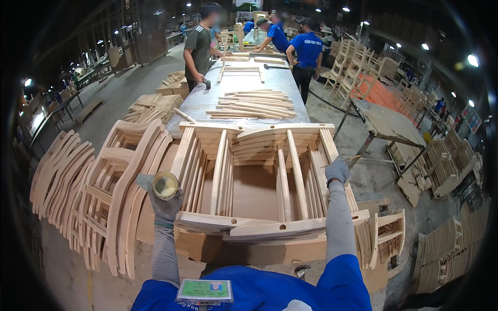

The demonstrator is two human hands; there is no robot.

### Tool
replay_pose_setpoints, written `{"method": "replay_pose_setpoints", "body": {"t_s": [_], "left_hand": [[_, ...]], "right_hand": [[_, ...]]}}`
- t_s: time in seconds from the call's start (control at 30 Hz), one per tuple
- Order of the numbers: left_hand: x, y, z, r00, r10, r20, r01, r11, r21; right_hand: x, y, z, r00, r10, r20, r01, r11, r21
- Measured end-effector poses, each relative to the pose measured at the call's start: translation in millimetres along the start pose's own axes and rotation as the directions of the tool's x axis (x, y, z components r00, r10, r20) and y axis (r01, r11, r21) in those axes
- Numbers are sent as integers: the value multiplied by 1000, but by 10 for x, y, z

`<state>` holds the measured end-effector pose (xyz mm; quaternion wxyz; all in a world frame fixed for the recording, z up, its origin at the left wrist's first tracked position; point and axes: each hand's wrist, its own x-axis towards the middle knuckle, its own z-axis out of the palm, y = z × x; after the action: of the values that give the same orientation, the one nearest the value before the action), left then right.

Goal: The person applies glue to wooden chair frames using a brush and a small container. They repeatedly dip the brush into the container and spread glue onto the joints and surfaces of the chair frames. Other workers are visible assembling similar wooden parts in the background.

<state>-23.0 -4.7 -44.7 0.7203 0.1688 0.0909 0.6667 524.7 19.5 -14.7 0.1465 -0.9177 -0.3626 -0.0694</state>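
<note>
My left hand (167, 206), in a grey glove, is closed around a small round tub (165, 185) with pale yellowish paste inside. In my gloved right hand (337, 171) is a thin wooden stick (355, 157), pointing outward to the right. Between my hands lies a stack of pale wooden frames (280, 227) with curved rails and round spindles. Dark round holes show along the near rails. The tub is beside the stack's left side, and my right hand is over its right edge.
Loose spindles (251, 105) lie on the metal-topped table (199, 110) beyond. More curved wooden frames (122, 192) stand at my left. A person in a dark shirt (198, 49) holds a tool at the table's left; others in blue (307, 49) work farther off. A bench (389, 122) stands at right.
</note>
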Motion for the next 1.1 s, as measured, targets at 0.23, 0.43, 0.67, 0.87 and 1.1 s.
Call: {"method": "replay_pose_setpoints", "body": {"t_s": [0.23, 0.43, 0.67, 0.87, 1.1], "left_hand": [[12, -19, 0, 997, -15, 71, 17, 999, -27], [-5, 13, -12, 999, 14, 39, -15, 1000, 13], [-12, -41, 118, 999, 20, 44, -21, 1000, 8], [-42, -22, 125, 998, 46, -37, -44, 998, 51], [-35, -48, 172, 999, 44, -31, -42, 998, 40]], "right_hand": [[10, 20, -1, 1000, -1, 22, 1, 1000, -21], [-25, -22, -19, 1000, -8, 6, 8, 999, -37], [-15, 27, -18, 1000, -15, -10, 14, 999, -51], [-43, -35, -52, 1000, -8, 26, 8, 1000, -24], [-7, 17, -17, 1000, -5, 19, 6, 1000, -24]]}}
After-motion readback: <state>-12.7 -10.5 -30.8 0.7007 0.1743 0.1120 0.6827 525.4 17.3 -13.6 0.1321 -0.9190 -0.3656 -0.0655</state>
